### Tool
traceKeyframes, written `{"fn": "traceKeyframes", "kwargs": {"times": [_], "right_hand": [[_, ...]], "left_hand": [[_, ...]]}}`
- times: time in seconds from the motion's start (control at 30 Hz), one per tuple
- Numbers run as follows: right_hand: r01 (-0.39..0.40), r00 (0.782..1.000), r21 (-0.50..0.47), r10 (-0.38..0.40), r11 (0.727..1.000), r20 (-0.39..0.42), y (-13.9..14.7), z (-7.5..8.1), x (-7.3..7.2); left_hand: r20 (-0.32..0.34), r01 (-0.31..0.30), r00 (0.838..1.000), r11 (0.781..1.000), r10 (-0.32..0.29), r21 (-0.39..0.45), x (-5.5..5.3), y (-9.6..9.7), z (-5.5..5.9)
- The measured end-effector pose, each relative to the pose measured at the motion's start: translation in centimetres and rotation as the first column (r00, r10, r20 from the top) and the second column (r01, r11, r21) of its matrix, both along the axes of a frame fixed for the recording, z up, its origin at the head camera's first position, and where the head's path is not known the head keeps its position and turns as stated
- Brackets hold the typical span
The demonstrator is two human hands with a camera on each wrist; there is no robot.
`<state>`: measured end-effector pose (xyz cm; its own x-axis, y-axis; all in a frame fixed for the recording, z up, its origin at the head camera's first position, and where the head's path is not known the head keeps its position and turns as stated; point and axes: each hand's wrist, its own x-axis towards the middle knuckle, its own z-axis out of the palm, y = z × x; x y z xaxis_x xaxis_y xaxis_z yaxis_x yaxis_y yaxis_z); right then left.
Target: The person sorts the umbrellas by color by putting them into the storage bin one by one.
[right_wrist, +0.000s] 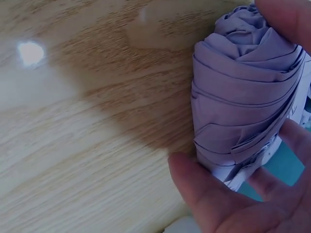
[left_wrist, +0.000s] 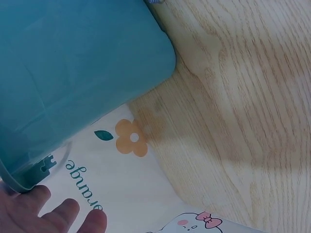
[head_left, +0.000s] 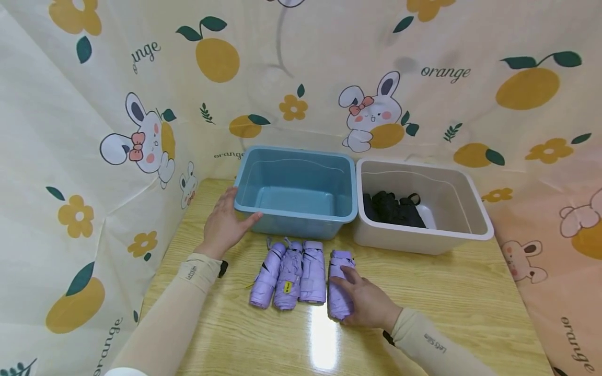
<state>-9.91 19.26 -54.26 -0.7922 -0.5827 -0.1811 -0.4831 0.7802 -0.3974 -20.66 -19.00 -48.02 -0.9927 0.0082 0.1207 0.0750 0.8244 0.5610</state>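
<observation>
My right hand (head_left: pixel 369 303) holds a folded lilac umbrella (head_left: pixel 339 308) lying on the table, fingers and thumb on its opposite sides. In the right wrist view the umbrella's (right_wrist: pixel 243 97) rolled fabric and bunched end show between the fingers. To its left, three more lilac umbrellas lie side by side: a left one (head_left: pixel 269 274), a middle one with a yellow tag (head_left: pixel 289 266) and a right one (head_left: pixel 312 271). My left hand (head_left: pixel 224 222) is at the left front corner of a blue bin (head_left: pixel 296 213), fingers spread and loosely bent at its rim.
Right beside the blue bin stands a beige bin (head_left: pixel 423 240) with dark folded items (head_left: pixel 395 209) in its left part. Both bins stand at the back of the wooden table (head_left: pixel 263 344), against a patterned cloth (head_left: pixel 301 62) that also rises at the sides.
</observation>
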Motion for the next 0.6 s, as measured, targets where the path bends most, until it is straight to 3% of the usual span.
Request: {"fn": "traceKeyframes", "kwargs": {"times": [0.2, 0.6], "right_hand": [[-0.013, 0.999, -0.008, 0.012, 1.000, -0.048, 0.03, -0.37, 0.04], [0.021, 0.999, -0.010, -0.021, 1.000, -0.025, -0.18, -0.61, 0.19]], "left_hand": [[-0.002, 0.002, 1.000, 1.000, -0.002, 0.000, 0.03, -0.11, -0.12], [-0.021, 0.005, 1.000, 1.000, -0.005, -0.012, -0.03, -0.27, -0.05]]}}
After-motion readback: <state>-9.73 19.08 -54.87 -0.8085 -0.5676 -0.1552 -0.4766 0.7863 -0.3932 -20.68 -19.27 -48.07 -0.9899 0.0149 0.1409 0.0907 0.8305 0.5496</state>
